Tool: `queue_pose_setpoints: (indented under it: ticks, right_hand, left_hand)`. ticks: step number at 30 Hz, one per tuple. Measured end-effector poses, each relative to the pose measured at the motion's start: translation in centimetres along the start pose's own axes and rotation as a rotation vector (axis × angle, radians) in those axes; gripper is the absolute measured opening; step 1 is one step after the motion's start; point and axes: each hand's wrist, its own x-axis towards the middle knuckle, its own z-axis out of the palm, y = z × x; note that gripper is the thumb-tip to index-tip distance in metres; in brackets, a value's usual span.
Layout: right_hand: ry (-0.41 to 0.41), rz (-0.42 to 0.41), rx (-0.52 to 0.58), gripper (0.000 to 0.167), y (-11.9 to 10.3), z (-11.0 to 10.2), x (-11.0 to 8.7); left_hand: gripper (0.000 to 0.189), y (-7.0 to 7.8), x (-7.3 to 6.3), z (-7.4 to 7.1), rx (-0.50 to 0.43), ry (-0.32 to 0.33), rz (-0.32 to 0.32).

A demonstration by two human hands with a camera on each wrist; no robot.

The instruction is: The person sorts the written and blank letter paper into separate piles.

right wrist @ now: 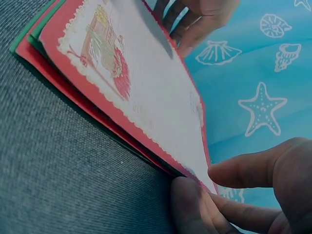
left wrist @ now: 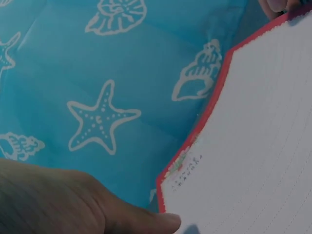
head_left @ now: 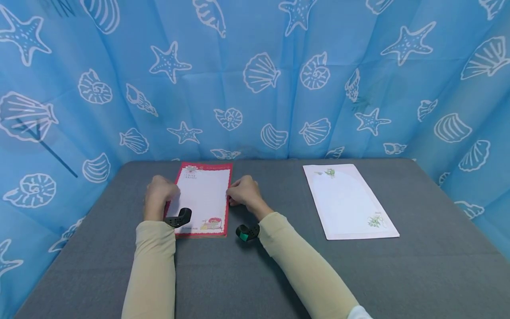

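A stack of red-bordered letter paper [head_left: 203, 199], with faint ruled lines and small printed pictures, lies on the table's left half. My left hand [head_left: 160, 192] grips its left edge; in the left wrist view the thumb [left wrist: 146, 219] lies over the top sheet. At the opposite edge, my right hand [head_left: 245, 192] pinches the sheets between thumb and fingers, as the right wrist view shows. Red and green edges of several layers [right wrist: 73, 92] show along the stack's side, slightly fanned. The left hand's fingers under the paper are mostly hidden.
A second stack of white paper [head_left: 350, 201] with green leaf prints lies on the right of the grey table [head_left: 279, 274]. A blue curtain [head_left: 255, 106] with shells and starfish hangs behind the table. Both wrists wear black bands.
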Motion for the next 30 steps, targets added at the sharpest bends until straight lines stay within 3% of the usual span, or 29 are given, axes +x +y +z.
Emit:
queue_pose_setpoints:
  ticks: [7,15,23,30]
  right_hand:
    - [-0.006,0.019,-0.027,0.012,-0.2,0.0,-0.1]
    - [-0.026,-0.01,-0.053,0.014,-0.4,-0.3,-0.5]
    - [-0.031,-0.098,-0.138,0.021,0.0,-2.3,-1.6]
    - [-0.042,-0.266,-0.226,0.032,1.7,-6.8,-3.0]
  left_hand:
    - [0.049,0.3,0.1,0.3,0.018,-0.032,-0.048]
    - [0.046,0.2,-0.1,0.0,-0.017,-0.03,-0.054]
    - [0.048,1.7,-1.0,0.1,0.027,-0.01,0.2]
    - [0.05,3.4,-2.1,1.3,0.033,-0.003,0.373]
